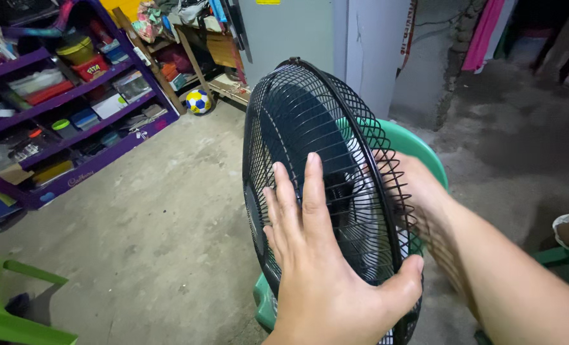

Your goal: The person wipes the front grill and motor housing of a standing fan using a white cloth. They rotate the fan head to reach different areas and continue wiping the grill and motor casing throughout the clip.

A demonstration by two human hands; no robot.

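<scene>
The left hand lies flat and wide open against the front of a black wire fan guard, fingers spread and pointing up, thumb hooked out to the right over the guard's rim. The right hand is on the far side of the same guard, seen through the wires; it presses against the back grille, but how its fingers are set cannot be told because the mesh and some blur cover them. The fan stands upright between the two hands, tilted a little, and its dark blades show behind the front wires above the left fingertips. Just behind the right hand and under the fan is a green plastic stool, its rounded edge showing past the guard. Well to the left of the left hand stands a purple shelf stacked with boxes and tubs, with a blue, yellow and white ball on the concrete floor near its end. A bright green chair sits at the lower left.
</scene>
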